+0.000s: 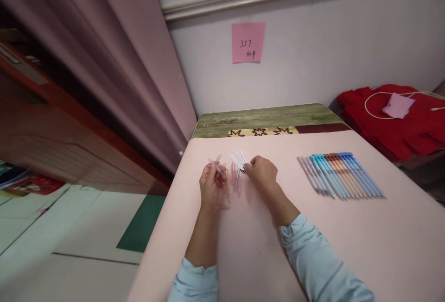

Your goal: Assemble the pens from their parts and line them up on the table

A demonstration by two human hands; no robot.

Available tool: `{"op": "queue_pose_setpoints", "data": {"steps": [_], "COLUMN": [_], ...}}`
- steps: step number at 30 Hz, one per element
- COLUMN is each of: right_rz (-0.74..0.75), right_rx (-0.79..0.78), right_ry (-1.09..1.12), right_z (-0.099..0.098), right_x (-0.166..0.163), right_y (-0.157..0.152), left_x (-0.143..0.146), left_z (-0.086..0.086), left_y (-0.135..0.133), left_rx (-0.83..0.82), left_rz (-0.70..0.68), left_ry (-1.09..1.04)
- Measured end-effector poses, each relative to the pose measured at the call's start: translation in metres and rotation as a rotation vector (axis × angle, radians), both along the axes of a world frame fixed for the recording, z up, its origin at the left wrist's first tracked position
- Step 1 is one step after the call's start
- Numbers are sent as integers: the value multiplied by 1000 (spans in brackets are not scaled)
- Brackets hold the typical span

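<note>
My left hand (212, 186) is closed around a thin clear pen part (215, 166) that sticks up to the left above the pink table (264, 246). My right hand (264, 171) pinches a small fan of white pen refills (239, 159), their tips pointing up and left. Between the two hands several clear pinkish pen parts (236, 182) lie on the table. A row of several finished pens (340, 175), blue, grey and orange, lies side by side to the right of my right hand.
A green patterned surface (264, 119) adjoins the table's far edge. A pink sticky note (248, 41) hangs on the wall. Red cloth (399, 126) with a white cable and pink paper lies at far right. A pink curtain (114, 61) and tiled floor are on the left.
</note>
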State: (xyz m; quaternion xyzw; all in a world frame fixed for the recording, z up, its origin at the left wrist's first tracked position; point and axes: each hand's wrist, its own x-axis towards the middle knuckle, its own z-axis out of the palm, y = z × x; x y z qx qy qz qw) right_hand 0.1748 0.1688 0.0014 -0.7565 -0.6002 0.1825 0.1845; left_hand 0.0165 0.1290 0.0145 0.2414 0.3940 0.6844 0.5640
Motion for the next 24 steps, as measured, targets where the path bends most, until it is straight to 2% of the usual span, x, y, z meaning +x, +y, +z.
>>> {"op": "queue_pose_setpoints", "data": {"steps": [6,12,14,20,24], "right_rz": [-7,-58,-95,-203,-254], "right_rx": [-95,15,95,347,369], "right_ry": [90,267,443,1215,1436], "right_z": [8,0,-8,-22,-15], "right_x": [4,12,17,34,45], "right_y": [5,4,1,-31,-54], "left_x": [3,9,12,27,43], "left_z": [2,3,4,10,10], "left_y": [0,-3,-5,-17,-27], "left_rx": [11,3,3,21,-6], "left_rz": [-26,-111,-174,-460,-647], "left_ry": [9,69,84,133,207]}}
